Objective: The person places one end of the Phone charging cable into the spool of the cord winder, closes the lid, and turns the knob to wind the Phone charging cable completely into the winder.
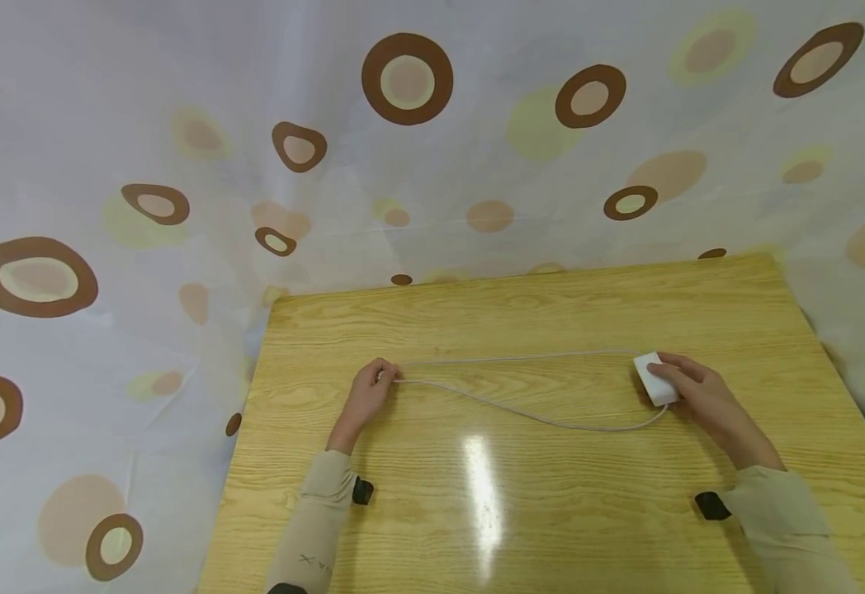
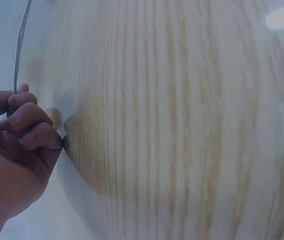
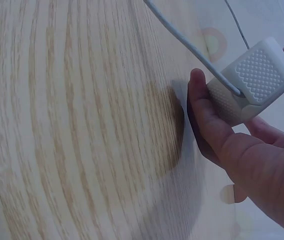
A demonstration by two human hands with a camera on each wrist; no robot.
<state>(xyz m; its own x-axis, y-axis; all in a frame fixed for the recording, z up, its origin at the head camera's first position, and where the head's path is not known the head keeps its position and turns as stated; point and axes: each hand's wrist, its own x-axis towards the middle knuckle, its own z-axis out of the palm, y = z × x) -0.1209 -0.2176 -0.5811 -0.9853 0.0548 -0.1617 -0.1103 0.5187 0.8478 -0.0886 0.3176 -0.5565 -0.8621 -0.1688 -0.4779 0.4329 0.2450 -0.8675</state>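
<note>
While both hands are working over the wood-grain tabletop point(image 1: 566, 503), the right hand point(image 1: 707, 404) is gripping a white adapter block point(image 1: 655, 379), its fingers wrapped around the casing. The left hand point(image 1: 371, 394) is pinching the attached white cable point(image 1: 596, 429) between curled fingers. With the left hand as dial centre, the adapter block is sitting at 3 o'clock; only the head view is showing both cable strands spanning the full gap. The right wrist view alone is revealing a diamond-textured end face point(image 3: 263, 75), the cable leaving beside it toward 10:30. The left wrist view is showing one strand running from the fingertips toward 12 o'clock.
</note>
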